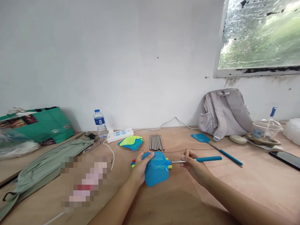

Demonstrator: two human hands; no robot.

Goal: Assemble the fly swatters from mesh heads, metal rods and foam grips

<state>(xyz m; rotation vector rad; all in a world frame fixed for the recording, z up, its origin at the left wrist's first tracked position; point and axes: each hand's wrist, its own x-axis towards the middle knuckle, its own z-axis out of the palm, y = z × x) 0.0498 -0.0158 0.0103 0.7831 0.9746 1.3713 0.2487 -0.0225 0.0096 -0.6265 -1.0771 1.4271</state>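
A blue fly swatter [157, 175] is held up over the table between my two hands. My left hand [140, 168] grips the left edge of its perforated head, thumb on the front face. My right hand [188, 161] has its fingers closed around the metal rod, close to the blue handle [209, 158]. Red and yellow-green handle ends, partly hidden, stick out behind the swatter head. Farther back lies a row of several metal rods [156, 142]. To their left is a pile of yellow-green and blue swatter heads [131, 142]. Another whole blue swatter [220, 150] rests on the right.
A white power strip [120, 135] and a water bottle [100, 123] stand by the wall. A grey backpack [225, 114], plastic cup [267, 129] and phone [286, 158] are on the right. On the left are a green bag [47, 123] and a grey-green cloth bag [51, 165].
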